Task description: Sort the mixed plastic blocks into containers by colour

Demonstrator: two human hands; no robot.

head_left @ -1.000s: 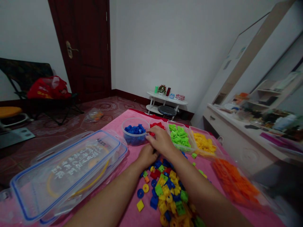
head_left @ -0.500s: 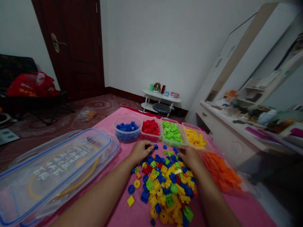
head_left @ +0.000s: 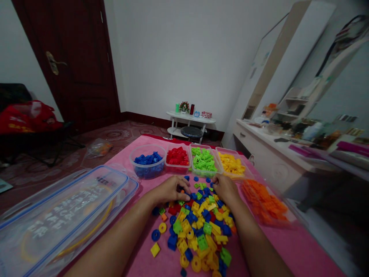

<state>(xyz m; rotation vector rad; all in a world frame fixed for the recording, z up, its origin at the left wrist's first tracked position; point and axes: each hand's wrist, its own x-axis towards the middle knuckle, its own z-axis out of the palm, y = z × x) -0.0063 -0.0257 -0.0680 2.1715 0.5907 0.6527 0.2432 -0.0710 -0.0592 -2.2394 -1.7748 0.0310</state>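
A loose pile of small toy building blocks in yellow, blue, green, red and orange lies on the pink cloth. My left hand is over its upper left edge, thumb and fingers apart around several small blocks. At the upper right edge, my right hand has its fingers curled down and together beside small blue pieces; what is between the fingertips is hidden. Behind the hands stand a round tub of blue blocks and boxes of red blocks, green blocks and yellow blocks.
A clear box of orange blocks stands right of my right forearm. Large clear lids with blue rims lie along the left. Beyond the table are a white stand, a dresser and a dark red door.
My left hand has moved toward me and right, onto the edge of the pile, its fingers spread. My right hand remains near the upper right edge. The view has shifted slightly.
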